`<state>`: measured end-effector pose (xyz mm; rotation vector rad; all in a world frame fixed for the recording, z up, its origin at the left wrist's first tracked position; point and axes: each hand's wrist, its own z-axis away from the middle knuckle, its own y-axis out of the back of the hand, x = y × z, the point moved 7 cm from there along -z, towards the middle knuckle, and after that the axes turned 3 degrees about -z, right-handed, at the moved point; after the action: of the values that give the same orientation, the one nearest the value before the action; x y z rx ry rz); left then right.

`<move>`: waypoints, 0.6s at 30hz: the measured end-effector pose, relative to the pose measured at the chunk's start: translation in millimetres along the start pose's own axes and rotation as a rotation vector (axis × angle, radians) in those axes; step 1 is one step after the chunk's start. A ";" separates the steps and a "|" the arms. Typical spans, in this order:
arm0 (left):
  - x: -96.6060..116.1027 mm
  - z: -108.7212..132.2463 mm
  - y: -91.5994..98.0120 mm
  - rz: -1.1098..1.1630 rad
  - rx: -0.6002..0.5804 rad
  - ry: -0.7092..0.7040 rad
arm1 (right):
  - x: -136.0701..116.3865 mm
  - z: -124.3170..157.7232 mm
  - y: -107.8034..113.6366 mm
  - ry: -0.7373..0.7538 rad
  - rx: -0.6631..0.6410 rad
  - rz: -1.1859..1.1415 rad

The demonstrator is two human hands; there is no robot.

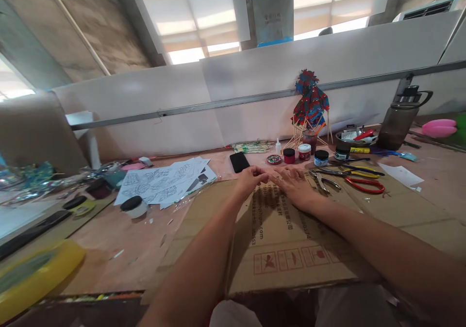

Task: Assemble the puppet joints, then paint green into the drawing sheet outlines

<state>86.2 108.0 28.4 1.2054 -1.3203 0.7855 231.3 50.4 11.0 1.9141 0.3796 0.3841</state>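
A printed sheet of cardboard (273, 239) lies on the bench in front of me. Near its far edge my left hand (252, 181) has thumb and fingertips drawn together in a pinch; anything between them is too small to make out. My right hand (295, 187) rests flat on the cardboard, fingers stretched toward the left fingertips. A black phone (239, 162) lies just beyond the left hand. Right of my right hand are small cutting pliers (324, 181) and red-handled pliers (365, 185).
Several paint jars (305, 152) and a white-capped glue bottle (278, 147) line the back. Behind them stands a red-and-blue figure (310, 101) on sticks. A dark water bottle (398, 118) is at right. Drawings (163, 181), a black-lidded jar (134, 207) and yellow tape (40, 278) lie left.
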 end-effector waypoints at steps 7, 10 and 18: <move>2.2 3.0 3.3 -0.080 -0.100 0.046 | 1.4 1.2 -7.1 0.024 -0.011 -0.038; 2.8 2.8 1.8 -0.074 -0.082 0.038 | 1.8 1.5 -8.0 -0.043 -0.036 -0.027; -10.2 4.1 -15.7 0.182 0.117 0.059 | -5.3 6.0 -2.3 -0.278 -0.069 -0.202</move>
<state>98.4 102.2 14.8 1.1553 -1.3634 1.0335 229.0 44.0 6.3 1.8113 0.3658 -0.0035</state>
